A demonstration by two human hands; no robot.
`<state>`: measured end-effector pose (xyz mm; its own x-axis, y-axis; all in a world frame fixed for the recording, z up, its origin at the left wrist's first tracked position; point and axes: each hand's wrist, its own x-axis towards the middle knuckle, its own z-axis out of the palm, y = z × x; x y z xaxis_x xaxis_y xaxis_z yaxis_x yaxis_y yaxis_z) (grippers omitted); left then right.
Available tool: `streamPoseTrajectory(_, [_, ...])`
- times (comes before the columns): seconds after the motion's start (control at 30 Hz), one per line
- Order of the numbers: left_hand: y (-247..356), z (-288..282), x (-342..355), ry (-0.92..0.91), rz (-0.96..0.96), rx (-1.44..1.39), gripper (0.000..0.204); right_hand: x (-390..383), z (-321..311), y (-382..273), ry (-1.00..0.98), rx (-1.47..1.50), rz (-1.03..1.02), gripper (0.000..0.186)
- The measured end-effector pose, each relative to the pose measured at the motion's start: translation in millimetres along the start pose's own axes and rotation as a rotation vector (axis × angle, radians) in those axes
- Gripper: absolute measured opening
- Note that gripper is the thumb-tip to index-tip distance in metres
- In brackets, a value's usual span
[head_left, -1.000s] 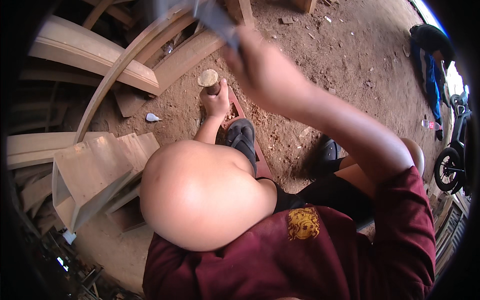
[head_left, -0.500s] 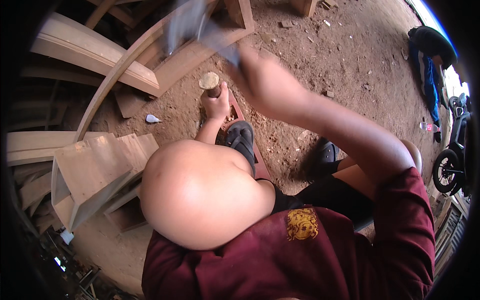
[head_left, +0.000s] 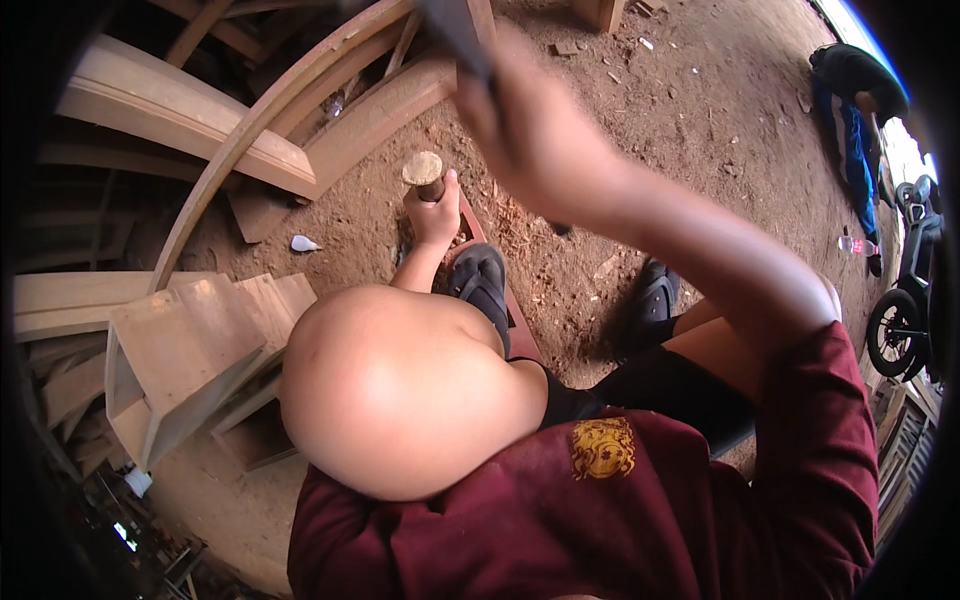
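Left hand [head_left: 434,212] wrapped tight around a wooden-handled chisel [head_left: 424,172], held upright, its flattened, mushroomed butt end showing above the fist. Chisel stands at the far end of a reddish wooden workpiece [head_left: 500,290] lying on the dirt floor [head_left: 680,130], wood chips scattered beside it. A dark sandal [head_left: 482,282] is planted on the workpiece just behind the left hand; a second sandal [head_left: 652,300] rests on the dirt to the right. Right hand [head_left: 535,130] raised above the chisel, blurred, fingers closed around a dark hammer handle [head_left: 455,30] that runs out of the top edge. Curved timber mouldings [head_left: 300,110] lie stacked at the left. A parked motorbike [head_left: 905,300] stands at the far right edge.
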<state>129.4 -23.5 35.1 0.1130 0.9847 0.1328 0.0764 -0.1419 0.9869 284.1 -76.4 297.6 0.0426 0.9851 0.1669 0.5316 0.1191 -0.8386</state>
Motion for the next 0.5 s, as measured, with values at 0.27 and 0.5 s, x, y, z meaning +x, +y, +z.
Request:
streamPoseTrajectory(0.27, [-9.5,-8.1,4.1,0.002,-0.055,0.071,0.022,-35.0,-61.2,65.5,-0.662,-0.226,0.505,0.034])
streamPoseTrajectory(0.5, [-27.6,-6.1,73.4,0.126,-0.538,-0.24,0.029,-89.1,-146.3,44.1,-0.185,0.523,0.912,0.029])
